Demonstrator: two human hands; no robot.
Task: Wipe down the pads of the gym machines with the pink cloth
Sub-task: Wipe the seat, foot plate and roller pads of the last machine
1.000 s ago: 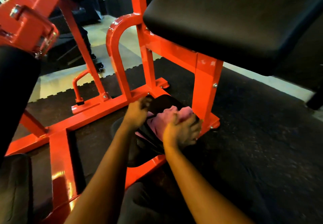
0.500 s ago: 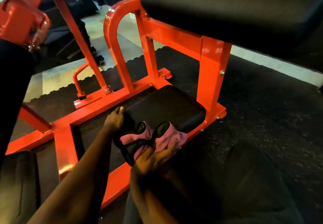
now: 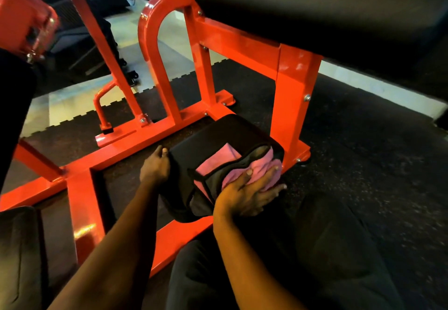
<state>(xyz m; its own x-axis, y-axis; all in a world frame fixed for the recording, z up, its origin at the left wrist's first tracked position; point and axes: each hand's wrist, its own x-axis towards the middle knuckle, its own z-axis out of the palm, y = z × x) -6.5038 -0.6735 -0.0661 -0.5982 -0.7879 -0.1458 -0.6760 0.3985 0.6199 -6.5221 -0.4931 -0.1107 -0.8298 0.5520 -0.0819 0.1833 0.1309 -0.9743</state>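
Observation:
A low black pad (image 3: pixel 213 137) sits inside the base of an orange machine frame (image 3: pixel 291 91). The pink cloth (image 3: pixel 261 164), edged in grey and black, lies over the pad's near right corner. My right hand (image 3: pixel 247 196) lies flat on the cloth with spread fingers and presses it against the pad. My left hand (image 3: pixel 155 166) grips the pad's left edge, fingers curled round it. A large black pad (image 3: pixel 315 7) overhangs at the upper right.
Orange uprights and a curved bar (image 3: pixel 150 50) stand behind the low pad. Another black pad (image 3: pixel 14 116) hangs at the left edge, and a dark cushion (image 3: pixel 19 256) fills the bottom left. My dark-trousered knee (image 3: pixel 327 249) is beside the frame on black rubber flooring.
My right hand drew the cloth from the pad's far part to its near edge, then slid it to the near right corner. My left hand stayed on the pad's left edge.

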